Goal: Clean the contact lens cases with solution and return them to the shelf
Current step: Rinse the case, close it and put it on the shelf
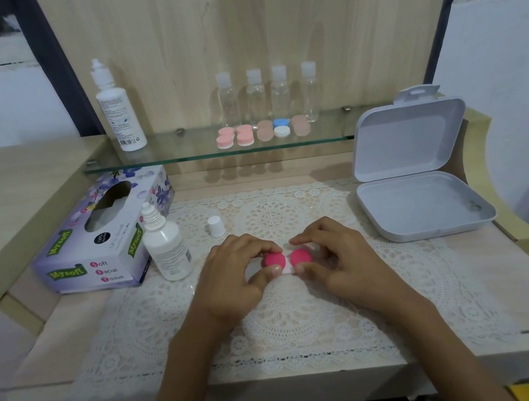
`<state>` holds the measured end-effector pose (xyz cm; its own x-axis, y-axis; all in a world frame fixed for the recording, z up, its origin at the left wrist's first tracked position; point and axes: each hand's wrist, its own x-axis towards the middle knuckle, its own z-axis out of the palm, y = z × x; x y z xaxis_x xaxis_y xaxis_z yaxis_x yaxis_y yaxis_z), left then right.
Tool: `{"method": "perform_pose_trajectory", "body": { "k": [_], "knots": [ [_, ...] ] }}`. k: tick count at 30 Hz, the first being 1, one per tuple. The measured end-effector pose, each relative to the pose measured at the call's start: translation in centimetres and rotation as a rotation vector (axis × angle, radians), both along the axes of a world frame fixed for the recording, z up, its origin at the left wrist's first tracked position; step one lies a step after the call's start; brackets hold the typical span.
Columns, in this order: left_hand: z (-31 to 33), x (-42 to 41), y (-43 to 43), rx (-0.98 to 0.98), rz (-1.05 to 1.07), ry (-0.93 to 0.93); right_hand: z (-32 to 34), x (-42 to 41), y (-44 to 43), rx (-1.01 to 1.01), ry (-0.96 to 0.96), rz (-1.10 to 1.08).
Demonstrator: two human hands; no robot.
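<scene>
A contact lens case with two bright pink caps lies on the lace mat at the table's middle. My left hand pinches its left cap between thumb and fingers. My right hand pinches the right cap the same way. An uncapped solution bottle stands left of my hands, its white cap loose on the mat. Several more lens cases, pink, beige and one blue-and-white, sit on the glass shelf above.
A tissue box lies at the left. An open white plastic box stands at the right. On the shelf are a tall white bottle and several clear small bottles. A lace mat covers the table.
</scene>
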<state>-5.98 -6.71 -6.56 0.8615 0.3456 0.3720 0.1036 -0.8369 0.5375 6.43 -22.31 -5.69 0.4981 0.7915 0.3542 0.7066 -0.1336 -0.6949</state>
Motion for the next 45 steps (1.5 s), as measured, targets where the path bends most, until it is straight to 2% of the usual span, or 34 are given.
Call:
{"method": "perform_pose_trajectory", "body": {
  "k": [13,21,26,30,38,45],
  "knots": [
    [0.2,-0.1,-0.1,-0.024,0.002,-0.001,-0.5,0.3,0.5,-0.022,-0.128,-0.037],
    [0.3,0.0,-0.2,0.001,0.009,0.008,-0.2,0.0,0.1,-0.002,-0.051,-0.002],
    [0.2,0.0,-0.2,0.045,0.013,0.006,-0.2,-0.2,0.0,-0.037,-0.115,0.037],
    [0.1,0.0,-0.2,0.155,0.061,0.057,-0.1,-0.2,0.0,-0.017,-0.116,-0.011],
    [-0.4,0.1,-0.4,0.203,0.122,0.281,0.1,-0.3,0.1,-0.032,-0.114,-0.093],
    [-0.2,0.0,-0.4,0.220,0.138,0.322,1.7,0.8,0.9,-0.016,-0.089,-0.186]
  ]
}}
